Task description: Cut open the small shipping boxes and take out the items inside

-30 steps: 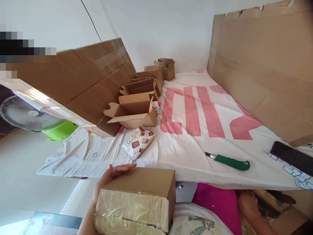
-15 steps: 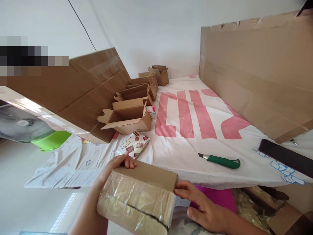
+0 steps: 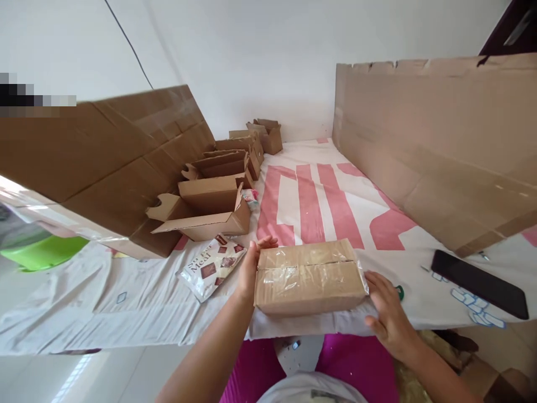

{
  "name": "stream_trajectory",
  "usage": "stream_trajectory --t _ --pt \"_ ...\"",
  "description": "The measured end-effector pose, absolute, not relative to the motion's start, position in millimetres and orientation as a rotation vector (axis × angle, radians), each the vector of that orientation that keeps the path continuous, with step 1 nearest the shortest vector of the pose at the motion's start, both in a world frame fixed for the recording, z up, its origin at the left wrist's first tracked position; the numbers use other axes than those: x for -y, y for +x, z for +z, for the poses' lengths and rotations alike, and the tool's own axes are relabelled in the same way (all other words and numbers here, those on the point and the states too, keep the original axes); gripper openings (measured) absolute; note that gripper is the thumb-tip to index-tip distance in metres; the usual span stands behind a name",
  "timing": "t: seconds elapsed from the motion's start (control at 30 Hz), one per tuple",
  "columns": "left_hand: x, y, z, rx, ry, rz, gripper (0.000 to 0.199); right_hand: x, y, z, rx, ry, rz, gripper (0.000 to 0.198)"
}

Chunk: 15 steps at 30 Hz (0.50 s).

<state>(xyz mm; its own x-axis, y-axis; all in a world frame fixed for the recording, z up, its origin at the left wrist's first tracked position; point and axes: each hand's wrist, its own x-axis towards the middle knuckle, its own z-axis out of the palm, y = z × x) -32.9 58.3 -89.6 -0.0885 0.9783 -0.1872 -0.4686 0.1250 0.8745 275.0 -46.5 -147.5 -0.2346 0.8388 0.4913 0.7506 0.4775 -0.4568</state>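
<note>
A closed cardboard box (image 3: 310, 280) with clear tape over its top seam lies level at the table's front edge. My left hand (image 3: 252, 263) presses on its left end, the fingers reaching round the far corner. At the right end, the fingertips of my right hand (image 3: 386, 305) touch the box, thumb held apart; the box is held between both hands. Only the green handle end of a cutter knife (image 3: 400, 292) shows past my right hand; the rest is hidden. Left of the box lies a "Super Meal" pouch (image 3: 216, 266).
Several open cardboard boxes (image 3: 210, 210) stand in a row at the left. Large cardboard sheets rise on the left (image 3: 126, 151) and right (image 3: 436, 151). A black phone (image 3: 480, 282) lies on the right of the cloth (image 3: 138, 302). A green tub (image 3: 46, 252) is beyond the left edge.
The taped box has moved from the near side of the table edge up onto the cloth, turned level, with both hands along. It now covers most of the cutter knife.
</note>
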Motion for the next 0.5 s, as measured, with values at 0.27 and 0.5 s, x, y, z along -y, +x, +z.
stream_trajectory --t 0.27,0.5 --pt "-25 -53 -114 -0.978 1.108 1.513 0.069 48 358 -179 2.235 -1.554 -0.106 0.033" --pt "1 -53 -116 -0.966 1.389 1.336 0.058 18 359 -182 2.213 -1.659 -0.175 0.039"
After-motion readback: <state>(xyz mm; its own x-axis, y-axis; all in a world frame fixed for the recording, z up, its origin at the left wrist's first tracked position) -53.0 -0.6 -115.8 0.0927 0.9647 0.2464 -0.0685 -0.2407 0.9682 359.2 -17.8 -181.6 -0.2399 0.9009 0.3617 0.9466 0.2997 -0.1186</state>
